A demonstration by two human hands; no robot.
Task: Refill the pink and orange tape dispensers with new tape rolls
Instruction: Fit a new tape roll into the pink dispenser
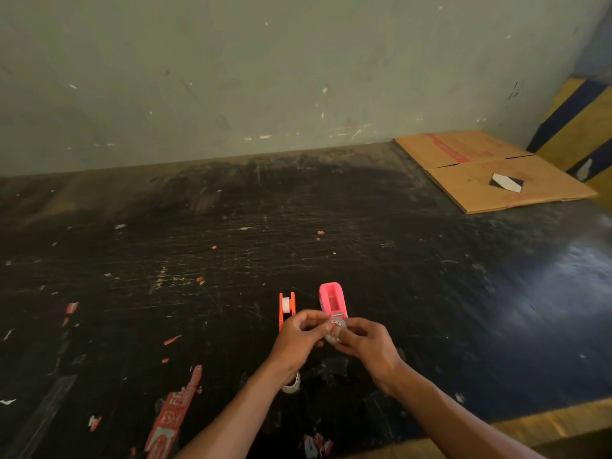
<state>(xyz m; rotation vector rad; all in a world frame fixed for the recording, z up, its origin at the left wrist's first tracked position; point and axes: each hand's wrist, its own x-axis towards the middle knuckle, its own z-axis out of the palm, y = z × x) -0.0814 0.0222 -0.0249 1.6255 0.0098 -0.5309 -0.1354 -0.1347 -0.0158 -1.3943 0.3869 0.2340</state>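
head view: two hands point(299, 339) point(367, 342), two dispensers point(286, 308) point(333, 300), two tape rolls point(335, 331) point(291, 383).

Both hands, left hand point(299, 336) and right hand point(367, 346), pinch clear tape roll point(335, 330) before pink dispenser point(333, 300); orange dispenser point(286, 308) just beside.

Two bare forearms enter from the bottom edge — no sleeves, no watch, no rings or bands in sight. The left hand point(299, 336) and right hand point(367, 342) are ungloved — slim, fingers uncovered.
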